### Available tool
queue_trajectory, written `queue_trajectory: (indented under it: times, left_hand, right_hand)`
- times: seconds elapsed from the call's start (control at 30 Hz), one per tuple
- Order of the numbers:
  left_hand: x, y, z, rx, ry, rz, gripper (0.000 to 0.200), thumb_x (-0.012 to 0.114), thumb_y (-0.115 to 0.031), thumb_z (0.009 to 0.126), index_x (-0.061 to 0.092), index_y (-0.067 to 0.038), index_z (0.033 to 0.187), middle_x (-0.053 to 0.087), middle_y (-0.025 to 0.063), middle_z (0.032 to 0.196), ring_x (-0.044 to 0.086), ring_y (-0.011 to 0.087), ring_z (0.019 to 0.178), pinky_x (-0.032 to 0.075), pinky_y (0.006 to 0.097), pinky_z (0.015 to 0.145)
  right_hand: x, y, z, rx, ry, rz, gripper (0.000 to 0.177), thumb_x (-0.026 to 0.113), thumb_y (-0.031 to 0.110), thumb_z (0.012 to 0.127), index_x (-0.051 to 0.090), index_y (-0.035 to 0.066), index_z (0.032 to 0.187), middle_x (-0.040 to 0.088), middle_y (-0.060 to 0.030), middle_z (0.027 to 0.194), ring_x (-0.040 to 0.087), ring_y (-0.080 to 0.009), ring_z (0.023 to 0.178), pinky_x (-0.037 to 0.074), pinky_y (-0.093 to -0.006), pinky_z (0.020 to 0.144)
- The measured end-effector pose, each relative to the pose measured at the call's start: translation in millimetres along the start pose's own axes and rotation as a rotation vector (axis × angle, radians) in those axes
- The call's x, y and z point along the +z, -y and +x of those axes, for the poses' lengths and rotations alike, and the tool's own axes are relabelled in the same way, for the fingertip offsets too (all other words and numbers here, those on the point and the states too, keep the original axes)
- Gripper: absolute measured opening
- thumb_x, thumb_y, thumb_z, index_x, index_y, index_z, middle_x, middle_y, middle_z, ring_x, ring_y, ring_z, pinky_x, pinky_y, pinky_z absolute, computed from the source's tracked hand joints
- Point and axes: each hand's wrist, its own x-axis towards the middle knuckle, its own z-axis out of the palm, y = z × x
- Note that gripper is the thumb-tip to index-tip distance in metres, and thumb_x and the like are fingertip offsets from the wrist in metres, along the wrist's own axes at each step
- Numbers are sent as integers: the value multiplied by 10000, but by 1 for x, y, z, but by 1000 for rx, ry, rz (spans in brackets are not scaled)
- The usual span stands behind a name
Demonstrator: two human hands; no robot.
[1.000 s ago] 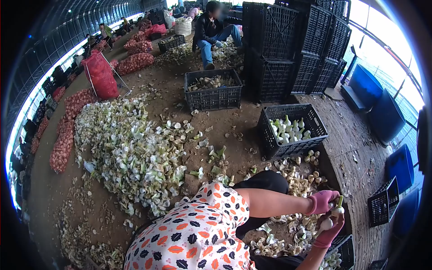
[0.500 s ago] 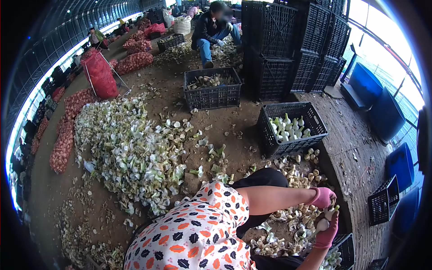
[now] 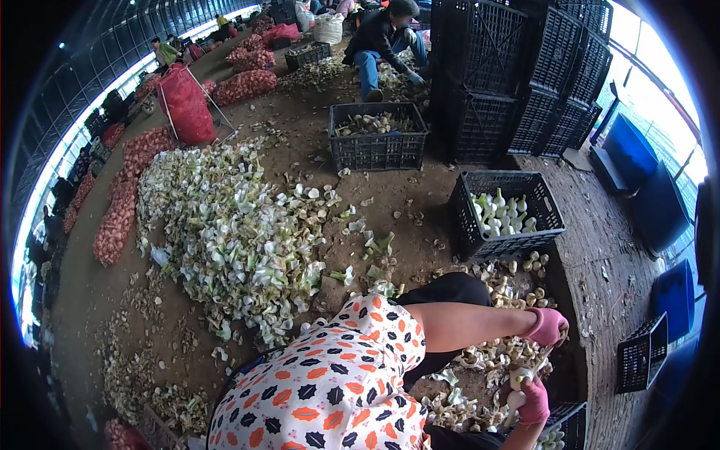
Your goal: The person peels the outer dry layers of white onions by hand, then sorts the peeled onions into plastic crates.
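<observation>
Near a black crate [image 3: 514, 245] of white garlic [image 3: 501, 214], over scattered husks [image 3: 499, 358]

Pink-gloved left hand [image 3: 547, 327] has curled fingers, can't tell round what; right hand [image 3: 533, 402], just beside it, has its fingers wrapped round pale garlic bulbs [image 3: 515, 401].

Upper R of frame: tall stack of black slatted plastic crates [image 3: 517, 82], several high. Just L of it, top ctr, a seated person in dark jacket + blue trousers [image 3: 371, 45]. Bulging white woven sack [image 3: 328, 28] beyond, top ctr-L. Upper L: upright bright-red mesh bag [image 3: 186, 105] on a thin pale pole frame [image 3: 214, 101]; long reddish mesh sacks [image 3: 116, 225], packed full, lying end to end down L side. Deep-blue plastic tubs [image 3: 660, 206] along R edge, w/ a small black open-top plastic crate [image 3: 643, 352] nr them, lower R. Rough grey-brown boarding [image 3: 600, 255], R side. Dark ribbed curved wall [image 3: 97, 45], far upper L.
</observation>
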Motion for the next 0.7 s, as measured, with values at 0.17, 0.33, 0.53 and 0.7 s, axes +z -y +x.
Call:
queue_trajectory:
  times: [0.17, 0.33, 0.53, 0.7]
  left_hand:
    - [-5, 1, 0, 16, -89, -278, 199, 481, -28, 737, 658, -77, 812, 653, 56, 745, 606, 168, 683, 476, 299, 631]
    - [-6, 8, 15, 105, -196, -867, 181, 448, 48, 748, 596, -48, 787, 583, 33, 669, 564, 150, 570, 478, 296, 480]
    - [-20, 29, 24, 240, -96, -602, 193, 482, 22, 755, 613, -64, 868, 631, 57, 744, 619, 200, 653, 527, 329, 603]
    - [3, 21, -12, 119, 133, 616, 667, 671, -122, 673, 467, -150, 1307, 615, 133, 1149, 573, 291, 1111, 458, 364, 927]
  right_hand:
    - [-4, -11, 12, -7, -27, -51, 544, 701, 365, 794, 526, -3, 1155, 624, -133, 765, 616, -257, 621, 507, -373, 539]
    - [-14, -6, 12, -81, -232, -30, 408, 632, 353, 865, 546, 30, 1098, 613, -111, 754, 600, -227, 598, 496, -350, 530]
    - [-29, -12, 24, -296, -520, 125, 429, 559, 478, 901, 526, 70, 1033, 559, -49, 724, 566, -172, 597, 500, -301, 547]
    - [-50, -28, 41, -535, -697, 69, 500, 505, 501, 923, 520, 57, 1153, 604, -65, 869, 600, -181, 643, 507, -304, 544]
